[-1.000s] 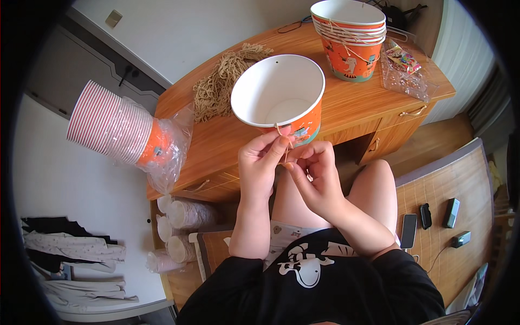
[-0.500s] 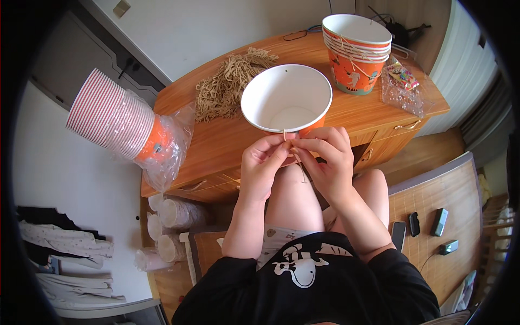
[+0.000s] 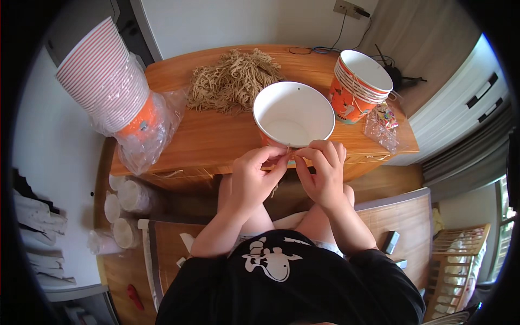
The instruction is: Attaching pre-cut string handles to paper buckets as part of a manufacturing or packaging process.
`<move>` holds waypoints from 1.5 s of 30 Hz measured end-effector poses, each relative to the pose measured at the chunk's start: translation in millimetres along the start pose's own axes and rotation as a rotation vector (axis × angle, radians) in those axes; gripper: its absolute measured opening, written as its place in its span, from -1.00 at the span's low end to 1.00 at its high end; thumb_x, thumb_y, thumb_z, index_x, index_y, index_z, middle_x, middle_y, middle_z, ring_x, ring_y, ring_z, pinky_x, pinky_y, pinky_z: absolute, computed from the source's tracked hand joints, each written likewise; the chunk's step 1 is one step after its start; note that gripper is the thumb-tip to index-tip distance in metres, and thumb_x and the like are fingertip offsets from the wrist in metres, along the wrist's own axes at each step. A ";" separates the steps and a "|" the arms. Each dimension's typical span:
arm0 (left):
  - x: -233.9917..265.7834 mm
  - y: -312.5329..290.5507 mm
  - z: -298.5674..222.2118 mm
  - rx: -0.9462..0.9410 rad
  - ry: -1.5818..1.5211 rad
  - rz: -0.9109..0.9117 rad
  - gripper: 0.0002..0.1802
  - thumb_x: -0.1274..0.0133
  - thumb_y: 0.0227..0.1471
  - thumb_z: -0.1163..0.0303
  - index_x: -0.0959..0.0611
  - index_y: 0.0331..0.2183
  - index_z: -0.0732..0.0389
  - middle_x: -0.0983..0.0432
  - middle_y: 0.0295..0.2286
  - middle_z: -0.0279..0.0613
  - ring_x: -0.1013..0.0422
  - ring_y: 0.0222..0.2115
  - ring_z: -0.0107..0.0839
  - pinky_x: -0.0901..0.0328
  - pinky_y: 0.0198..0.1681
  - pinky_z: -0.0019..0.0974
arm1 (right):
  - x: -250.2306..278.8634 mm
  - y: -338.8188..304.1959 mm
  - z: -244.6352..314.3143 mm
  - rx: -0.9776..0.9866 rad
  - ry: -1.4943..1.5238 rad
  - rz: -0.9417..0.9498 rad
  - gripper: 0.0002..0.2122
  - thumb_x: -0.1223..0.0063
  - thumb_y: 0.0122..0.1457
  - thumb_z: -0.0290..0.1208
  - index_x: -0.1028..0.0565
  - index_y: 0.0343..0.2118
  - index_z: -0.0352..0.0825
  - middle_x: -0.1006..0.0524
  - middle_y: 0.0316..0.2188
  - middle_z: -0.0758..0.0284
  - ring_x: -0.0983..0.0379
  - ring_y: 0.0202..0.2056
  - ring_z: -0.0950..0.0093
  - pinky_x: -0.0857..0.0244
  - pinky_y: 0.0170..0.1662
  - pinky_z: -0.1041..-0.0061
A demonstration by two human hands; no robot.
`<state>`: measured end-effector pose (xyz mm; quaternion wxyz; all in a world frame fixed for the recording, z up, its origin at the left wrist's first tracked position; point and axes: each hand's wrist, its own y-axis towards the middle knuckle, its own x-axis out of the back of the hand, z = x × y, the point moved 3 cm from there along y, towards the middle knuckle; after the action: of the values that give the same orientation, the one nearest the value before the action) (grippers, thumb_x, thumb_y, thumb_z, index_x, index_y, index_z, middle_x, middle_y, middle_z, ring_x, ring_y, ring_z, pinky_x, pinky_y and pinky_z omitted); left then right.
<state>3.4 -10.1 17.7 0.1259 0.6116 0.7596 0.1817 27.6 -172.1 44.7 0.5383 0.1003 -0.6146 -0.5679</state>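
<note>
A large paper bucket [image 3: 269,111], white inside with an orange outside, stands at the front edge of the wooden desk, its open top tilted toward me. A thin tan string [image 3: 288,145] passes at its near rim. My left hand [image 3: 254,176] pinches the string between thumb and forefinger just below that rim. Right beside it, my right hand [image 3: 324,176] is also closed in a pinch on the string, the fingertips of both hands nearly touching. The exact loop or knot is too small to make out. Behind the bucket lies a loose heap of tan strings [image 3: 235,78].
Nested orange buckets [image 3: 346,100] with strings stand at the desk's right, beside a clear plastic bag [image 3: 382,135]. A tall stack of buckets in plastic [image 3: 116,89] leans at the left of the desk [image 3: 211,143]. Wrapped white stacks [image 3: 134,196] stand on the floor.
My view has shifted, so the desk appears lower and more level. Both hands keep pinching the string at the bucket's near rim; the dangling string end is less visible now.
</note>
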 end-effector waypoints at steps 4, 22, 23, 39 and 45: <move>3.3 0.6 0.9 -0.044 0.080 0.033 -0.81 -0.26 0.01 0.58 -0.68 -0.25 0.33 -0.65 -0.38 -0.04 -0.63 -0.38 -0.33 -0.52 -0.28 -0.34 | 7.7 8.3 0.4 0.004 -0.017 0.090 -0.79 -0.31 0.00 -0.48 -0.59 -0.27 -0.14 -0.49 -0.26 0.43 -0.37 -0.22 0.38 -0.13 -0.12 0.38; 13.5 12.1 11.2 0.235 -0.249 0.176 -0.86 -0.23 0.09 0.49 -0.70 -0.28 0.33 -0.68 -0.42 -0.26 -0.56 -0.36 -0.60 -0.46 -0.31 -0.44 | 7.7 27.0 1.9 0.037 0.139 0.028 -0.70 -0.36 -0.08 -0.61 -0.58 -0.24 -0.22 -0.60 -0.36 0.40 -0.48 -0.24 0.37 -0.24 -0.14 0.39; 13.8 12.6 12.2 0.251 -0.263 0.181 -0.86 -0.23 0.10 0.48 -0.70 -0.28 0.32 -0.68 -0.41 -0.27 -0.56 -0.36 -0.61 -0.46 -0.32 -0.44 | 7.4 26.5 2.8 0.079 0.126 -0.005 -0.68 -0.39 -0.10 -0.62 -0.58 -0.24 -0.22 -0.61 -0.42 0.43 -0.49 -0.29 0.41 -0.24 -0.18 0.44; 18.2 7.2 -8.3 -0.112 0.200 0.075 -0.81 -0.28 -0.01 0.54 -0.72 -0.26 0.25 -0.64 -0.45 -0.16 -0.56 -0.44 -0.35 -0.44 -0.39 -0.31 | -0.3 27.8 1.0 0.088 0.143 0.101 -0.64 -0.40 -0.06 -0.55 -0.60 -0.14 -0.16 -0.60 -0.34 0.58 -0.46 -0.25 0.49 -0.20 -0.08 0.44; 17.6 7.9 -20.5 -0.221 0.376 0.055 -0.84 -0.31 -0.04 0.60 -0.74 -0.32 0.25 -0.62 -0.49 -0.21 -0.57 -0.43 -0.43 -0.49 -0.37 -0.37 | -3.0 22.1 -3.7 0.148 0.115 0.087 -0.61 -0.38 -0.04 -0.57 -0.56 -0.12 -0.15 -0.60 -0.32 0.58 -0.44 -0.23 0.48 -0.19 -0.10 0.42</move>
<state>-2.0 6.0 40.1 0.0435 0.5699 0.7282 0.3782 42.5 -164.7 60.0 0.5879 0.1455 -0.6269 -0.4901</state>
